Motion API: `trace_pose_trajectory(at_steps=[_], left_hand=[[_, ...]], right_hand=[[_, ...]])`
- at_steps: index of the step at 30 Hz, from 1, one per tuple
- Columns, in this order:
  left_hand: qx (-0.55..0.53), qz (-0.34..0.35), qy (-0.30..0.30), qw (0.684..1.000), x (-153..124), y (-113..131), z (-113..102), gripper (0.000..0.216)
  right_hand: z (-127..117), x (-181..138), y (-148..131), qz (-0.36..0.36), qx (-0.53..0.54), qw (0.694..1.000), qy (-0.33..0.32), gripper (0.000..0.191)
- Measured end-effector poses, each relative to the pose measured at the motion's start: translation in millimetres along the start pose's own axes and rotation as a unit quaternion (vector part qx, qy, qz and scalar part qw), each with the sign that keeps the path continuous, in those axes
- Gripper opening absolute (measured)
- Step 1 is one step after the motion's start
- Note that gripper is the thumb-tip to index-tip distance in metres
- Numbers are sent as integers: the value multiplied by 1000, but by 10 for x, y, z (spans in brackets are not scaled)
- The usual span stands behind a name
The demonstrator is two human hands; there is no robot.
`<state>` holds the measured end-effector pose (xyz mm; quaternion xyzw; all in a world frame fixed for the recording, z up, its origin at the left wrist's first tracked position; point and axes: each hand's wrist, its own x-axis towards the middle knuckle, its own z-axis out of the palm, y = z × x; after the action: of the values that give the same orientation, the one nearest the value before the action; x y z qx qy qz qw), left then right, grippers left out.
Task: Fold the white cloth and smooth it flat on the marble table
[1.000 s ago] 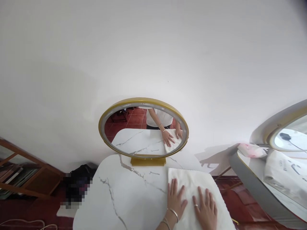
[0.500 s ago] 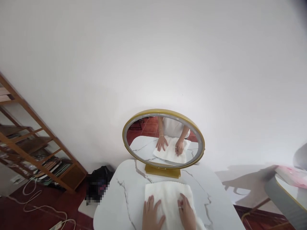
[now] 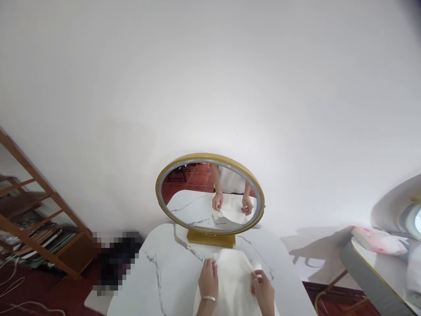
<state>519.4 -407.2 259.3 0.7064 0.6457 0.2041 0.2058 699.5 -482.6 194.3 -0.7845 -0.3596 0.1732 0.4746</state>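
A white towel point(image 3: 234, 281) lies on the white marble table point(image 3: 164, 276) in front of me. My left hand point(image 3: 208, 279) pinches the towel's far left corner, fingers closed on the cloth. My right hand point(image 3: 263, 288) grips the far right corner the same way, a ring on one finger. The far edge of the towel is raised off the table between both hands. A round gold-framed mirror point(image 3: 209, 195) stands just beyond and reflects both hands and the towel.
A wooden bookshelf point(image 3: 36, 219) with books stands at the left, a dark bag point(image 3: 115, 259) on the red floor beside it. A second table point(image 3: 378, 263) at the right carries a pink pack point(image 3: 375, 241). Cables lie on the floor, lower left.
Both hands went from lying flat on the towel to gripping its far corners and lifting that edge. The view swung left, then a little back to the right.
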Motion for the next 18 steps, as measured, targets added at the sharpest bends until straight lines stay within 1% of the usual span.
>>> trace_pose_trajectory(at_steps=[1, 2, 3, 5, 8, 9, 10, 12, 15, 16, 18], left_hand=[[-29, 42, 53, 997, 78, 149, -43, 23], [-59, 90, 108, 988, 165, 317, -106, 23], [-87, 140, 162, 973, 260, 501, -188, 23], [-128, 232, 249, 932, 457, 902, -404, 24], [-160, 334, 323, 871, 739, 1494, -769, 21], [-159, 363, 341, 853, 823, 1661, -873, 21], [-148, 390, 356, 836, 902, 1802, -958, 22], [-97, 442, 372, 811, 1047, 1995, -1059, 28], [8, 511, 362, 780, 1240, 2081, -1072, 36], [32, 529, 354, 771, 1297, 2077, -1063, 38], [58, 558, 332, 759, 1395, 2066, -1062, 39]], right_hand=[[-55, 64, -113, 40, 64, 997, 21, 32], [-111, 134, -257, 80, 135, 987, 41, 35], [-169, 211, -430, 100, 200, 972, 75, 39], [-284, 383, -839, 93, 288, 939, 163, 45], [-430, 671, -1459, 43, 340, 896, 283, 50], [-463, 764, -1626, 9, 348, 886, 305, 54], [-483, 851, -1761, -24, 345, 885, 312, 58], [-483, 997, -1924, -73, 311, 900, 296, 69], [-404, 1150, -1945, -108, 223, 933, 259, 85], [-369, 1192, -1921, -120, 199, 938, 259, 88], [-314, 1272, -1874, -142, 163, 937, 275, 88]])
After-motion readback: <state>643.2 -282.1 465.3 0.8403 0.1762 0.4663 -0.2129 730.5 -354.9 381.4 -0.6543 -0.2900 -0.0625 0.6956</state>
